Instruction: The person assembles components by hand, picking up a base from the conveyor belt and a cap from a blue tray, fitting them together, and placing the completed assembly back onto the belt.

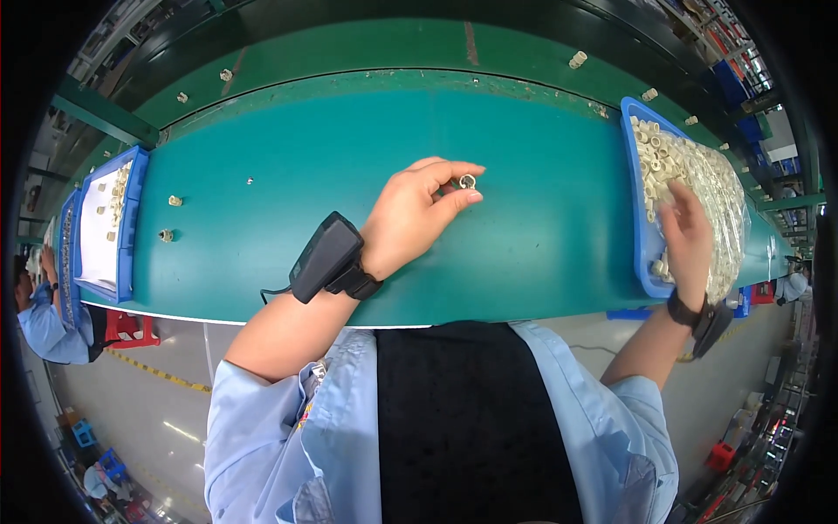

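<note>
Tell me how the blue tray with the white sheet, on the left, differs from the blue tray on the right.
The left tray shows a white sheet with some cream pieces on it; the right tray is heaped with them. The right tray also holds clear plastic; none is visible in the left. The right hand is at the right tray; neither hand is near the left. Both trays are blue.

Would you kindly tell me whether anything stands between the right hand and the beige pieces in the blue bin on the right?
Nothing visible blocks the right hand from the loose beige pieces in the upper left of the blue bin; clear plastic, however, covers those toward its right side.
</note>
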Available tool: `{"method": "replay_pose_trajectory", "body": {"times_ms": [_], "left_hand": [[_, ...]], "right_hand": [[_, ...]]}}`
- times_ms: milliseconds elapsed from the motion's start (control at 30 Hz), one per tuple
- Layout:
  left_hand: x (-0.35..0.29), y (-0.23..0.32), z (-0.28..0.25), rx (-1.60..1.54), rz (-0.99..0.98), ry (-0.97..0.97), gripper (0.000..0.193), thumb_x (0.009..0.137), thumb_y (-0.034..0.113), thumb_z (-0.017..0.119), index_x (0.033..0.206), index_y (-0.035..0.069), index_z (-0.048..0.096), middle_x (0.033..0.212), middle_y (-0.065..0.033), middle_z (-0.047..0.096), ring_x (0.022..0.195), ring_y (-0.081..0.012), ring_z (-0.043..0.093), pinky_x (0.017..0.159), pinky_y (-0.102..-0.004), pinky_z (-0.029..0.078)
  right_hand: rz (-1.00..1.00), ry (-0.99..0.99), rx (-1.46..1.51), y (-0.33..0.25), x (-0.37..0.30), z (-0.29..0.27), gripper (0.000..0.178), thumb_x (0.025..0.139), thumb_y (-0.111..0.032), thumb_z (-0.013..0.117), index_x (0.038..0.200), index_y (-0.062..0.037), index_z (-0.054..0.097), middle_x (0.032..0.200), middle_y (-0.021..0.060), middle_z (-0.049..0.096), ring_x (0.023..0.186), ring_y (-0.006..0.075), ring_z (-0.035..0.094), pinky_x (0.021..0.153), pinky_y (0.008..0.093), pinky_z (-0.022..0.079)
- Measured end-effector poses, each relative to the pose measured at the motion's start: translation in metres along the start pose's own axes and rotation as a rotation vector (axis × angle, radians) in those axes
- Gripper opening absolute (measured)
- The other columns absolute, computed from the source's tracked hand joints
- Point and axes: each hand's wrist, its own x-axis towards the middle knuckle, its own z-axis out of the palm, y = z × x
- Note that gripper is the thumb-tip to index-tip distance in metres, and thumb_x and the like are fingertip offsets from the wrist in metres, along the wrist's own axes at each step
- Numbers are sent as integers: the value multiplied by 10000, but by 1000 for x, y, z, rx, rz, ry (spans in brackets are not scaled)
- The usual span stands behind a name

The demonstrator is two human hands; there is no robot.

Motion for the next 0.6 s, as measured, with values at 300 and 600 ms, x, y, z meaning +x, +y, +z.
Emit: {"method": "replay_pose_trajectory", "body": {"times_ms": [300, 600], "left_hand": [[6, -12, -13, -197, -9, 180, 260, 782, 87, 651, 1019, 8, 580, 797, -45, 601, 690, -94, 550, 633, -228, 462], [7, -10, -19, -252, -58, 159, 257, 786, 41, 646, 1032, 8, 579, 872, -14, 599, 774, -72, 539, 721, -198, 454]], "right_hand": [[-140, -605, 735, -98, 40, 114, 267, 849, -49, 549, 1109, 5, 531, 989, 58, 581, 889, 124, 554, 787, 245, 445], [-26, -580, 938, -94, 37, 154, 278, 856, -99, 564, 1109, 7, 520, 919, 41, 584, 798, 95, 538, 726, 233, 446]]}}
